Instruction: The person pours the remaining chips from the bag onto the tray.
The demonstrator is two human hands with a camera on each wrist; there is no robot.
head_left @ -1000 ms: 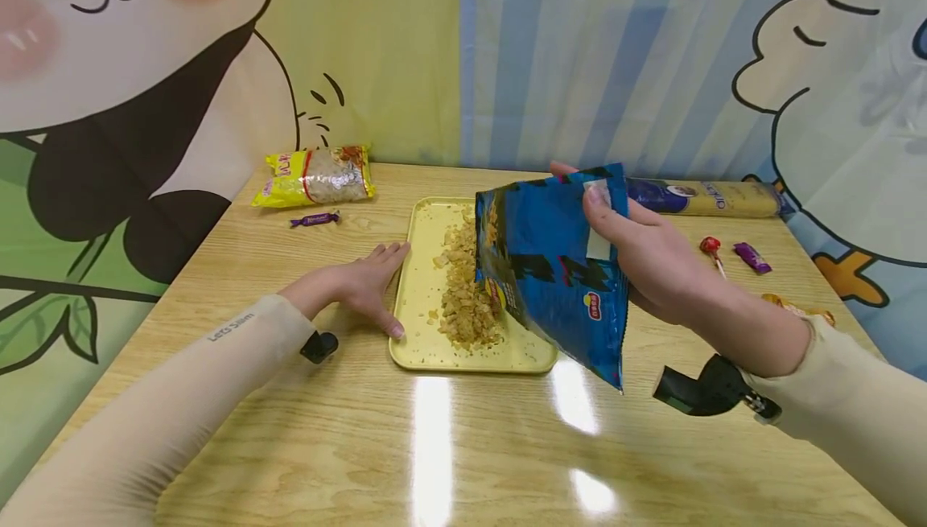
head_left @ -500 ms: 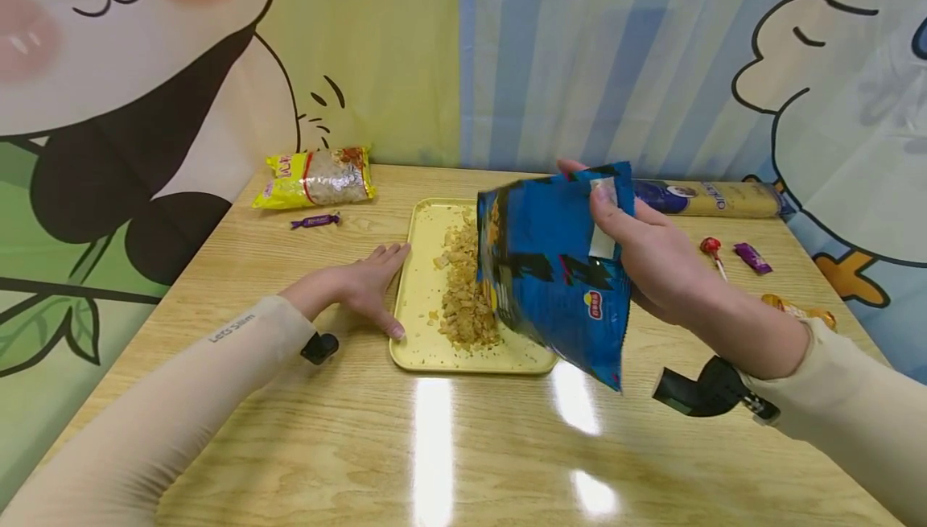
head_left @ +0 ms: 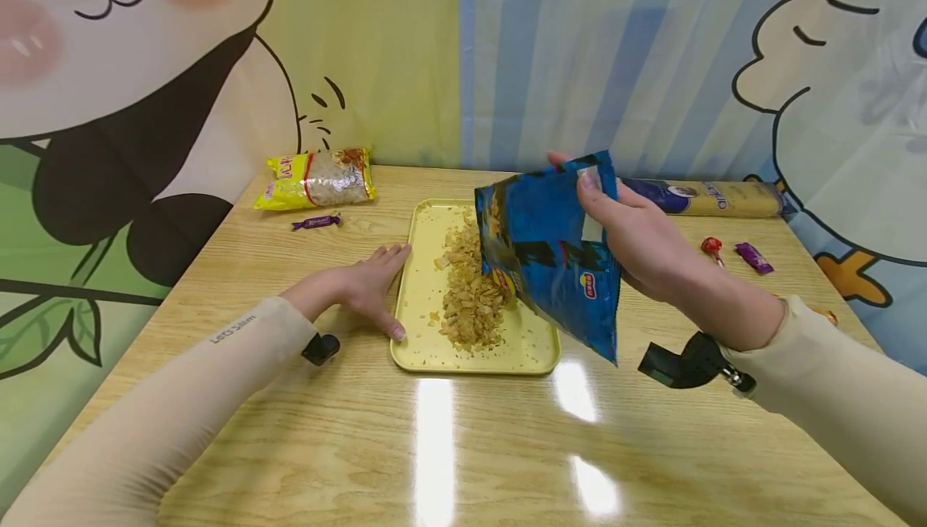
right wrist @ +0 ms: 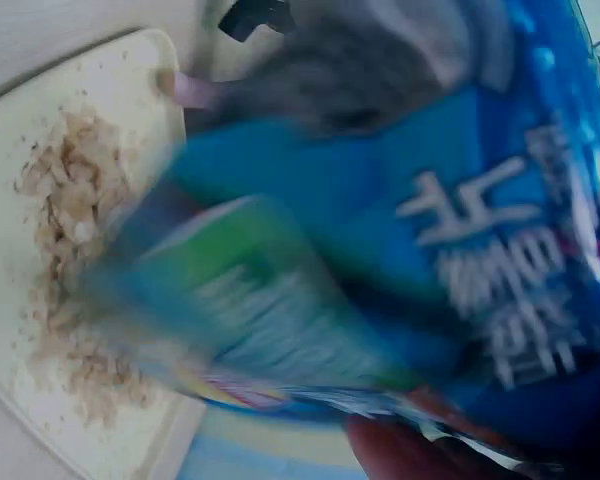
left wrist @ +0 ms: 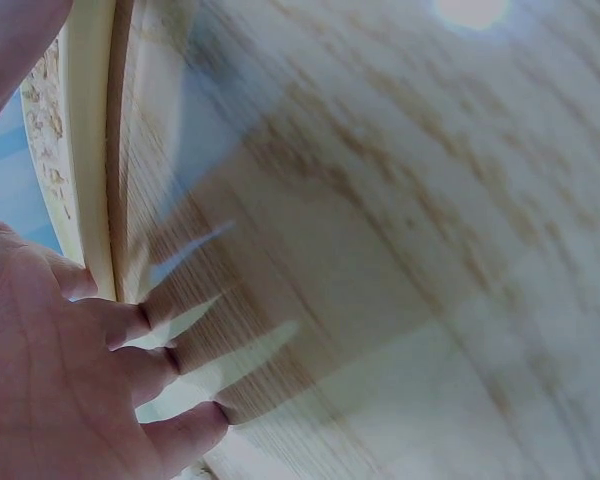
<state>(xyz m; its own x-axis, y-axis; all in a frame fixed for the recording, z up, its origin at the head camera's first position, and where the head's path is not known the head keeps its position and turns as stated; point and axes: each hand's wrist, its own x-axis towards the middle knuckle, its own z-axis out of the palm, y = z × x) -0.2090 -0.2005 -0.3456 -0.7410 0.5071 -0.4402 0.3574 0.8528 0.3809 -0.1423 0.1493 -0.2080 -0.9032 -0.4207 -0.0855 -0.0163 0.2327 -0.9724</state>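
In the head view my right hand grips a blue chip bag by its far right end, thumb on the white patch. The bag tilts so its left end hangs over a yellow tray. A heap of crushed chips runs down the tray's middle, with crumbs scattered round it. My left hand rests at the tray's left edge, fingers spread and straight, also seen in the left wrist view as a palm beside the rim. The right wrist view shows the bag blurred close up.
A yellow-and-clear food bag and a purple candy lie at back left. At right are a long noodle pack, a red lollipop, a purple wrapped candy and an orange wrapper partly behind the sleeve. A printed curtain hangs behind.
My right hand with the chip bag first shifts slightly right, then moves left and up. The bag's lower right corner has lifted. The left hand stays in place.
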